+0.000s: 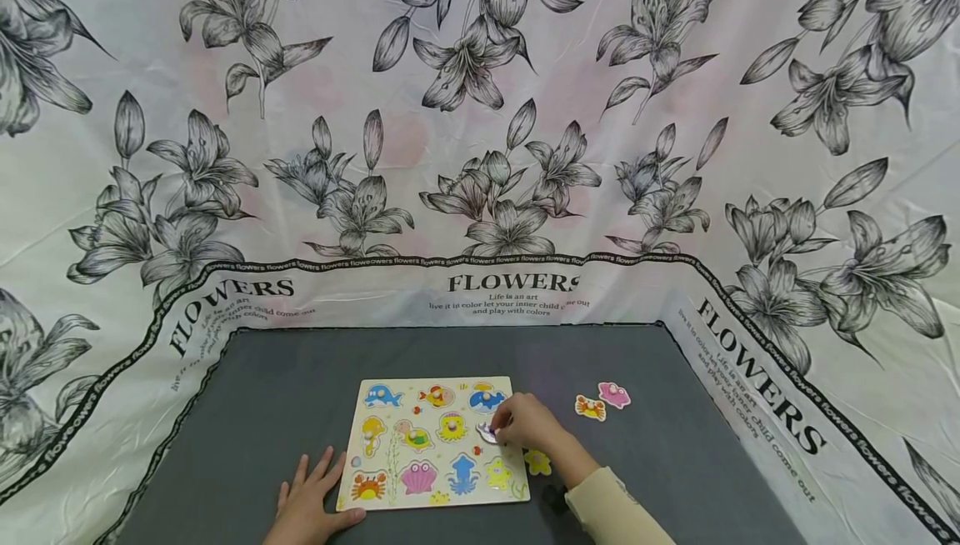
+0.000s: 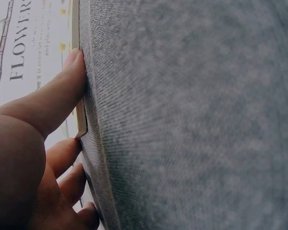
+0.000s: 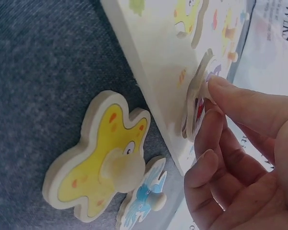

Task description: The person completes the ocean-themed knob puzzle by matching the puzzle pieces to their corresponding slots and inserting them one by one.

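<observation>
A wooden puzzle board [image 1: 442, 445] with sea-animal pictures lies on the grey table. The right hand [image 1: 528, 427] pinches a small purple-and-white piece [image 1: 487, 432] over the board's right side; in the right wrist view the thumb and fingers of the right hand [image 3: 245, 143] hold this piece [image 3: 201, 96] tilted at its place. The left hand [image 1: 309, 502] lies at the board's lower left corner, fingers spread. In the left wrist view the thumb of the left hand [image 2: 43, 143] rests against the board's edge [image 2: 81, 115].
A yellow starfish piece [image 1: 537, 462] lies beside the board's right edge, with a blue piece [image 3: 143, 196] near it in the right wrist view. An orange crab piece [image 1: 590, 408] and a pink shell piece [image 1: 614, 395] lie farther right. Flowered cloth [image 1: 510, 291] borders the table.
</observation>
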Motion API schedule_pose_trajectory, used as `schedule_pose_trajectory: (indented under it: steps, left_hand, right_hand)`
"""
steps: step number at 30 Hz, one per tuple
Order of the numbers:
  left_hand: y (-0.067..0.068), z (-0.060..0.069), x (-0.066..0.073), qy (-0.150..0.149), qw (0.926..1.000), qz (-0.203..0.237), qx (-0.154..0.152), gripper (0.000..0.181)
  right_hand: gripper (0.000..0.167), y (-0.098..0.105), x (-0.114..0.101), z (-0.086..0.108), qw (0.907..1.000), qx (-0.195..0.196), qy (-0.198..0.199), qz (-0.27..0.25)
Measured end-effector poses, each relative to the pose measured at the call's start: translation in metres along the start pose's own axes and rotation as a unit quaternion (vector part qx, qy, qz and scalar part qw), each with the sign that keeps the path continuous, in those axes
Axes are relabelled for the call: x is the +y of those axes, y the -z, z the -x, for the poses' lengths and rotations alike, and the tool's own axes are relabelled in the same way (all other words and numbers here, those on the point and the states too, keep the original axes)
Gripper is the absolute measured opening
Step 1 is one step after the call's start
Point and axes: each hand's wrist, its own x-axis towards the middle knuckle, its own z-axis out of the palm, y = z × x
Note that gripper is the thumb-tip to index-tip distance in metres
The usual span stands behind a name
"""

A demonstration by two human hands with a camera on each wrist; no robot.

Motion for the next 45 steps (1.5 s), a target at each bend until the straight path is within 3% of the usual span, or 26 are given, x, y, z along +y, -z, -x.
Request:
schedule_pose_trajectory:
  steps: [11, 26, 33, 45]
  left_hand:
    - [-0.001, -0.003, -0.001, -0.002, 1.0, -0.005, -0.001, 0.115]
    - [-0.002, -0.005, -0.001, -0.002, 1.0, -0.006, -0.001, 0.116]
    - [-0.001, -0.003, -0.002, -0.002, 1.0, -0.005, -0.008, 0.114]
    - [0.001, -0.001, -0.003, -0.006, 0.9999, -0.014, -0.007, 0.111]
  right_hand:
    - [0.007, 0.0, 0.0, 0.0, 0.9999, -0.009, -0.005, 0.0]
    - [0.003, 0.004, 0.014, -0.004, 0.9969, -0.03, 0.026, -0.068]
    - [0.009, 0.015, 0.016, -0.004, 0.9978, 0.01, 0.04, -0.052]
    - [0.014, 0.035, 0.02, 0.0, 0.997, 0.062, 0.029, -0.036]
